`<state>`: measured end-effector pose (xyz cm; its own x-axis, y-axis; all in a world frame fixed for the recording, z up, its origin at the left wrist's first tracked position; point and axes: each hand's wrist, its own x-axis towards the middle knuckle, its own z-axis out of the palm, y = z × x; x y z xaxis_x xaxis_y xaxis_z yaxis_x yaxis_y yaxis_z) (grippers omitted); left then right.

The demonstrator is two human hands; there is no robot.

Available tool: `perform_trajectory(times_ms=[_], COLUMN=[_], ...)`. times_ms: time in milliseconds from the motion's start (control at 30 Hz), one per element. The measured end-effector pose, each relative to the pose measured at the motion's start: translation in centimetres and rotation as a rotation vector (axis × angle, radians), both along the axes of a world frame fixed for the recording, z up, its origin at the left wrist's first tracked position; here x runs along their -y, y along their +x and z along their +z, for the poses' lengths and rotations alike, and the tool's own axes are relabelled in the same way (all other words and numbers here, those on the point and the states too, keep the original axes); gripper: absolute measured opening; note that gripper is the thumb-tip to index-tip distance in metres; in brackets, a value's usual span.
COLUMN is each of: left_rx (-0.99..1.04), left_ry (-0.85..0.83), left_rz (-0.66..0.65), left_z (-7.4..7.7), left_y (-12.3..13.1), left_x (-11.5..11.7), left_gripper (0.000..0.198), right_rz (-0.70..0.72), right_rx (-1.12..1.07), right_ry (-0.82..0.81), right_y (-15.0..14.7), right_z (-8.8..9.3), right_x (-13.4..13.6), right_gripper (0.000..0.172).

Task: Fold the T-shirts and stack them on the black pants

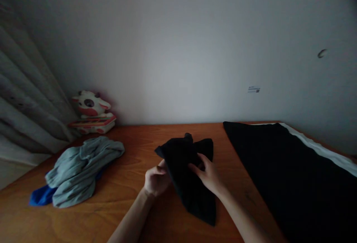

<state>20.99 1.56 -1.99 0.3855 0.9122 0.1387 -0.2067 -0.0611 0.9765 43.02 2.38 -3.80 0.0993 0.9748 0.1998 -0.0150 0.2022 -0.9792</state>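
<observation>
1. Far left: grey curtain [25, 98] hangs down to the edge of the wooden table [131, 213]. Plush toy [90, 105] sits on a flat red-and-white box [93, 123] against the wall, at the table's back-left corner.
2. Left of centre: grey garment [83, 166] lies in a loose crumpled heap, unfolded. A blue garment [41, 195] pokes out from under its near-left edge. Both are well apart from the hands.
3. Left hand [156, 181]: fingers curled shut, pinching the left edge of the black cloth [189, 172]. Knuckles face the camera, so the exact pinch point is hidden.
4. Black cloth: mid-table, right in front of the person, partly bunched. Upper part is rumpled with a small peak at the back; lower end trails toward the near edge in a narrow tail. Too dark to tell what kind of garment it is.
5. Right hand [208, 174]: fingers spread fairly flat, pressing on the cloth's right side. Resting on it, not clamped around it.
6. Right: large black fabric [287, 176] with a white stripe [320, 148] along its far edge, spread flat over the table's right end. Near the cloth, not touching.
7. Progress, my read: early. The black cloth is in hand but not squared up, no clean fold visible. The grey and blue pile is untouched.
</observation>
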Motion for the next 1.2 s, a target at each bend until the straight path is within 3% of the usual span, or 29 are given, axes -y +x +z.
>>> perform_trajectory(times_ms=[67, 133, 233, 333, 467, 567, 733, 900, 1033, 1200], left_rx=[0.138, 0.232, 0.215, 0.148, 0.072, 0.058, 0.102, 0.059, -0.089, -0.377], left_ry=[-0.096, -0.155, -0.122, -0.07, -0.064, -0.085, -0.105, 0.009, 0.3, 0.617], left_rz=[0.008, 0.062, 0.181, 0.172, 0.022, 0.018, 0.178, 0.421, 0.664, 0.973], left_z=[0.3, 0.2, -0.3, -0.3, 0.7, 1.2, 1.0, 1.2, 3.1, 7.4], left_y=[0.5, 1.0, 1.7, 1.9, 2.1, 2.7, 4.2, 4.1, 1.1, -5.8], left_x=[0.0, -0.2, -0.7, -0.4, 1.0, 1.6, 1.4, 1.1, 0.7, 0.0], left_gripper=[0.059, 0.056, 0.052, 0.073, 0.101, 0.103, 0.07, 0.052, 0.052, 0.06], right_rz=[0.04, 0.097, 0.173, 0.196, 0.337, 0.405, 0.254, -0.207, -0.381, -0.3], right_rx=[-0.03, -0.133, -0.413, -0.629, -0.508, -0.303, -0.108, -0.115, -0.12, -0.032], right_ry=[-0.027, -0.05, -0.107, -0.13, -0.17, -0.173, -0.028, 0.089, 0.03, 0.039], right_y=[0.2, 0.4, 0.4, 0.3, 0.0, -0.1, 0.3, 1.7, 3.0, 3.4], right_z=[0.0, 0.3, 1.2, 2.4, 3.3, 3.2, 2.1, -0.2, -2.5, -3.8], right_x=[-0.4, -0.6, -0.1, 0.9, 2.0, 2.1, 1.0, -1.4, -3.2, -3.6], right_gripper=[0.034, 0.035, 0.034, 0.036, 0.036, 0.037, 0.041, 0.041, 0.048, 0.048])
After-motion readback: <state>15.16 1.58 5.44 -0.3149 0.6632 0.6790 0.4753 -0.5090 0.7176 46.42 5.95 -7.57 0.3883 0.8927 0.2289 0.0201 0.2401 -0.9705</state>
